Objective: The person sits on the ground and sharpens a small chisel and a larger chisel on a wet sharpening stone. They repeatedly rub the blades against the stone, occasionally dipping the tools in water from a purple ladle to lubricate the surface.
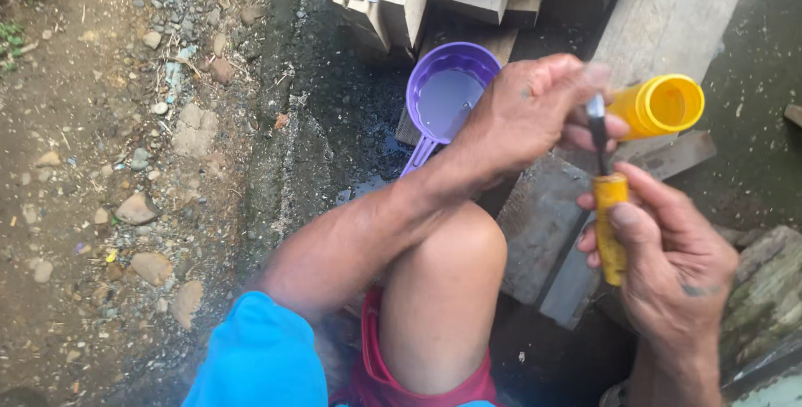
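In the head view, the right hand [668, 269] is closed around a yellow tool handle [609, 227] that stands almost upright, its dark metal shaft [598, 135] pointing up into the fingers of the left hand [535, 114]. The left hand also grips a yellow tube [660, 106], lying sideways with its open, seemingly empty mouth to the right. Behind the left hand, a purple scoop [447, 94] on the wet ground holds a little cloudy water.

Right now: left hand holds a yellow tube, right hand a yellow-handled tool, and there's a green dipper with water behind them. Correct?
Not quite: the dipper is purple, not green, as the head view shows. The rest stands: left hand holds the yellow tube, right hand the yellow-handled tool, with liquid in the dipper.
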